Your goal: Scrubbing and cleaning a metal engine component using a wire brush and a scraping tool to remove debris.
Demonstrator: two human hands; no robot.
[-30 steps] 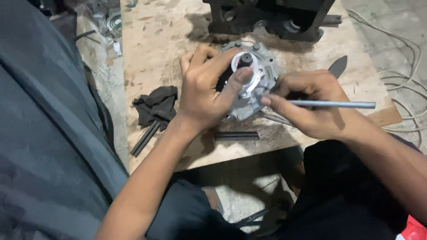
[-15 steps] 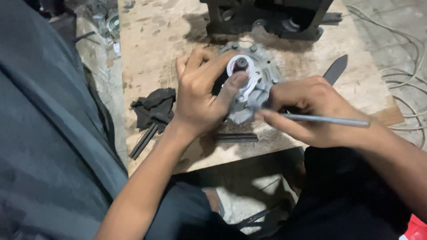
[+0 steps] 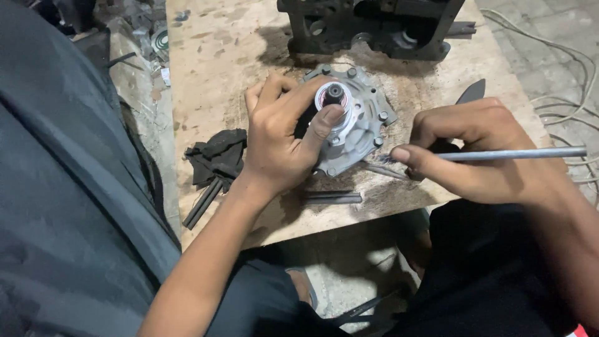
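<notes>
The left hand [image 3: 281, 140] lies on a round grey cast-metal housing with bolts around its rim [image 3: 362, 122]. This housing rests flat on the worn, stained wooden table [image 3: 218, 68], near the middle of the board. The fingers of the left hand are curled around the left side of the housing, and the thumb [image 3: 327, 122] presses against the white hub with a dark shaft end [image 3: 335, 95] at the centre, so this hand is clamped on the housing.

The right hand [image 3: 480, 153] is closed around a thin straight grey metal rod [image 3: 518, 153]. The rod lies almost level and sticks out to the right past the hand. The hand is just beside the right edge of the housing; I cannot tell if the rod's tip touches it.

Behind the housing, at the far edge of the table, stands a big dark metal block with holes [image 3: 374, 25]. Left of the left wrist lies a crumpled black rag [image 3: 215, 156] with two dark bars [image 3: 203, 203] under it. A short dark bar [image 3: 334, 198] lies just below the housing, near the table's front edge. A dark flat blade [image 3: 471, 92] lies beyond the right hand. Pale cables [image 3: 561, 68] run on the floor to the right.
</notes>
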